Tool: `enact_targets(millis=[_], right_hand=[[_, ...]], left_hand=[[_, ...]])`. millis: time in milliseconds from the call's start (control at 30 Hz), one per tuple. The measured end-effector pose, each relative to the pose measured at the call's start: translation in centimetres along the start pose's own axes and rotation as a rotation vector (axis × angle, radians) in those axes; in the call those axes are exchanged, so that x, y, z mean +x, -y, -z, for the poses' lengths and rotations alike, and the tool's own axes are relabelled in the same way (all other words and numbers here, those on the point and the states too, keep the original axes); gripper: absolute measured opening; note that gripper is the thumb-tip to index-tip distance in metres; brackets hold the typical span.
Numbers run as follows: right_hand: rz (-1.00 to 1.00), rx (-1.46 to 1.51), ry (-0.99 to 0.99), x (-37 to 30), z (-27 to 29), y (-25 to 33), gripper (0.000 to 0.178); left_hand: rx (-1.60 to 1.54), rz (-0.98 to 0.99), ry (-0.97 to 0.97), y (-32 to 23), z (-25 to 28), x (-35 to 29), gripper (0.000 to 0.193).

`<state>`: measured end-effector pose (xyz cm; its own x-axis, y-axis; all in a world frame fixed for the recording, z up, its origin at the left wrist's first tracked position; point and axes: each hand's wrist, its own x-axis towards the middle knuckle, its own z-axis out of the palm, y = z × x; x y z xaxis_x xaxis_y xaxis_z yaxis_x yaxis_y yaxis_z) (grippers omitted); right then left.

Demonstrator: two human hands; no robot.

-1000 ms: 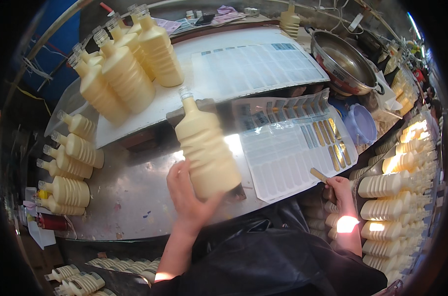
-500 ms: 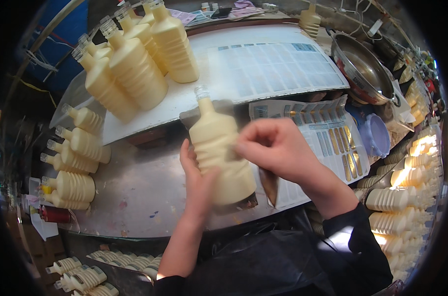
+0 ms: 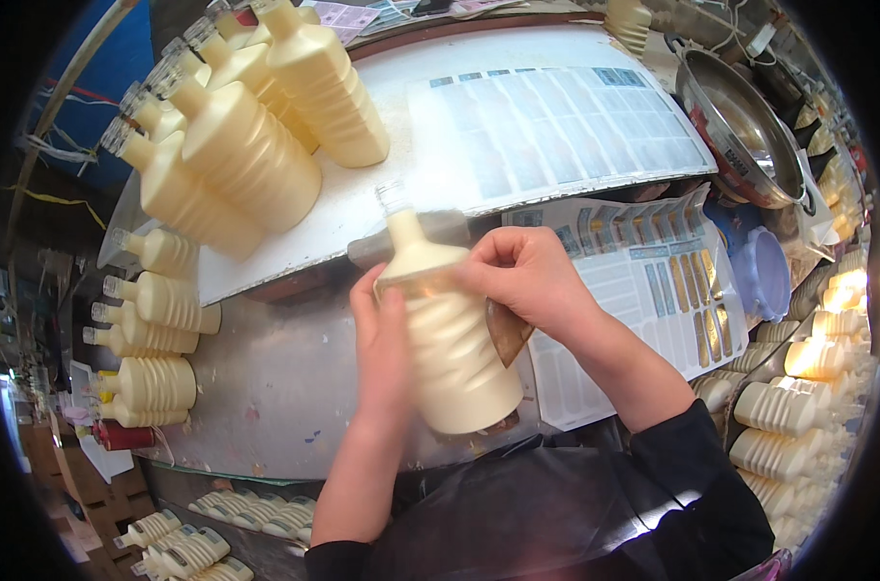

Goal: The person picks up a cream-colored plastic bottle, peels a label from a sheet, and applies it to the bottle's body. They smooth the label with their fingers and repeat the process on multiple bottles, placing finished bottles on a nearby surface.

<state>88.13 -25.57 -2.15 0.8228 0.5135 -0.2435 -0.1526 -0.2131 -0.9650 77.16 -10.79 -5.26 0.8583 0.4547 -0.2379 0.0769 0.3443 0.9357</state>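
Note:
A cream plastic bottle (image 3: 459, 363) with ribbed sides and a clear neck stands in front of me, tilted slightly, its neck away from me. My left hand (image 3: 380, 329) grips its left side, thumb and fingers at the shoulder. Across the shoulder lies a narrow, shiny, see-through label strip (image 3: 423, 283). My right hand (image 3: 532, 281) pinches the right end of this strip between thumb and forefinger. Below those fingers hangs a brown flat pointed piece (image 3: 510, 334), held in the same hand. Behind the bottle's neck is a grey block (image 3: 367, 250), partly hidden.
Label sheets (image 3: 643, 320) with gold and blue strips lie right of the bottle. Another sheet (image 3: 556, 126) covers the raised white board. Cream bottles (image 3: 251, 155) crowd the board's left; more (image 3: 159, 387) lie below. A metal pan (image 3: 740, 126) and lilac bowl (image 3: 761, 274) stand right.
My right hand has moved up to the bottle's shoulder, and the strip now lies across it there. My left hand has slid higher up the bottle. The whole view has shifted slightly.

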Motion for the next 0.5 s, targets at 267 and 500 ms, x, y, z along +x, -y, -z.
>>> enact_targets(millis=[267, 500], right_hand=[[0.015, -0.026, -0.005, 0.40, 0.08, 0.26, 0.025], [0.040, -0.021, -0.011, 0.73, 0.12, -0.27, 0.024]], left_hand=[[-0.050, -0.017, 0.066, 0.07, 0.33, -0.12, 0.043], [0.027, -0.038, 0.058, 0.18, 0.48, -0.18, 0.043]])
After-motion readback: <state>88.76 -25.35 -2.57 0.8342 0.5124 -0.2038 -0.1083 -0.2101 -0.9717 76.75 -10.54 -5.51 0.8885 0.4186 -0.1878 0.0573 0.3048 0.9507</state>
